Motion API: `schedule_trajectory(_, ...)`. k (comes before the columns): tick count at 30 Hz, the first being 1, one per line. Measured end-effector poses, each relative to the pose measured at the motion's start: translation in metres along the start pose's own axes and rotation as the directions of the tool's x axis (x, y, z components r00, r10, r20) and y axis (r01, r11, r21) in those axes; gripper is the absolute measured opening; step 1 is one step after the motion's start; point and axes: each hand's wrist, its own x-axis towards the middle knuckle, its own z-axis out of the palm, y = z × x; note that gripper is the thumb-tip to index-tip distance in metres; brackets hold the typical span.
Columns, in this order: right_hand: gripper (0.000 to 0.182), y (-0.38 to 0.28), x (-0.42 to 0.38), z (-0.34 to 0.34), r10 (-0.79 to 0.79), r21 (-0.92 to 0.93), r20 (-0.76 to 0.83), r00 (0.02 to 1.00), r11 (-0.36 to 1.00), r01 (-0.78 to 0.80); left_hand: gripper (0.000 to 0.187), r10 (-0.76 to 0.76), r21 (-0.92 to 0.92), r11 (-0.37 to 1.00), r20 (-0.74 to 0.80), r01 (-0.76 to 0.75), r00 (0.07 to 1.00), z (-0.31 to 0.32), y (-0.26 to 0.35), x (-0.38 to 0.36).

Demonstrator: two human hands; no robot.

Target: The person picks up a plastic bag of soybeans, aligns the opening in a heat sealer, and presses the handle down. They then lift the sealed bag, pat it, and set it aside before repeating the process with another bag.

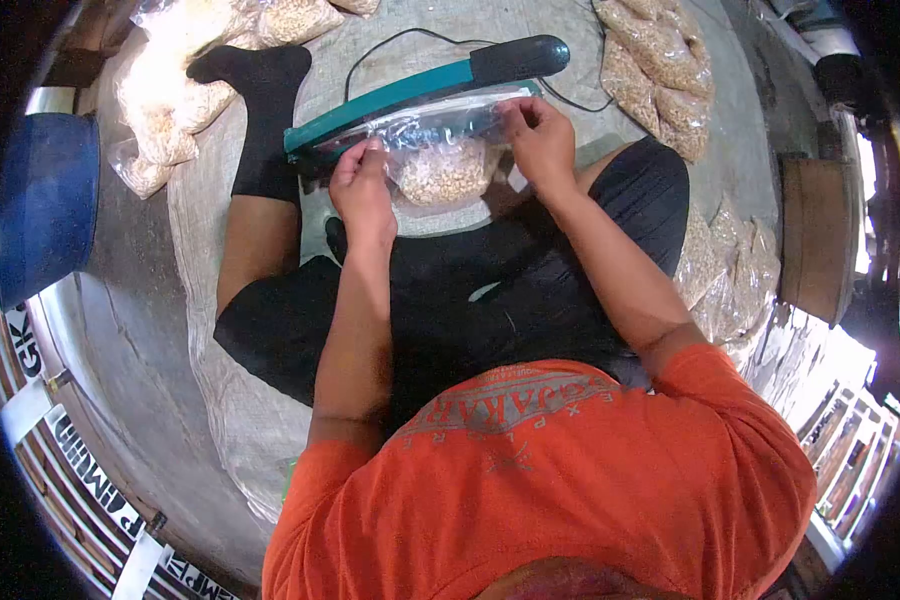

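A clear plastic bag (444, 172) with pale, grain-like pieces in its lower part hangs between my hands. My left hand (362, 190) pinches its upper left corner, and my right hand (540, 145) pinches the upper right corner. The bag's top edge lies along the front of a teal impulse sealer (400, 95), under its long arm. That arm ends in a black handle (520, 60) at the right and looks raised. How far the bag's edge reaches into the sealer is hidden.
Filled bags (660, 75) lie at the back right, with more bags (165, 110) at the back left and others (730, 265) beside my right knee. A black cord (370, 50) curves behind the sealer. A woven sheet (235, 400) covers the floor; a blue container (55, 200) stands left.
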Motion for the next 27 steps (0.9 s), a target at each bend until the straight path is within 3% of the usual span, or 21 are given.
schedule_trajectory(2,0.025,0.006,-0.008,0.000,-0.125,0.085,-0.093,0.988,0.987,0.133,0.018,-0.007,-0.052,0.999,0.008,0.007,1.000,0.007,0.009,-0.014)
schedule_trajectory(8,0.025,0.022,-0.009,-0.004,-0.096,0.166,-0.076,0.992,0.980,0.108,0.012,-0.034,-0.204,0.978,0.034,0.041,0.999,0.002,0.004,-0.013)
schedule_trajectory(14,0.022,0.021,-0.008,-0.006,-0.040,0.313,-0.001,0.999,0.949,0.039,0.016,-0.097,-0.117,0.988,0.070,0.105,0.993,-0.001,0.014,-0.018)
schedule_trajectory(17,0.022,0.036,-0.002,0.000,-0.083,0.396,-0.005,0.997,0.915,0.078,0.015,-0.097,-0.105,0.988,0.127,0.111,0.987,-0.003,0.012,-0.010)
schedule_trajectory(27,0.022,0.040,0.001,0.001,-0.073,0.402,0.047,0.996,0.914,0.048,0.020,-0.103,-0.026,0.994,0.111,0.106,0.988,-0.003,0.005,-0.002)
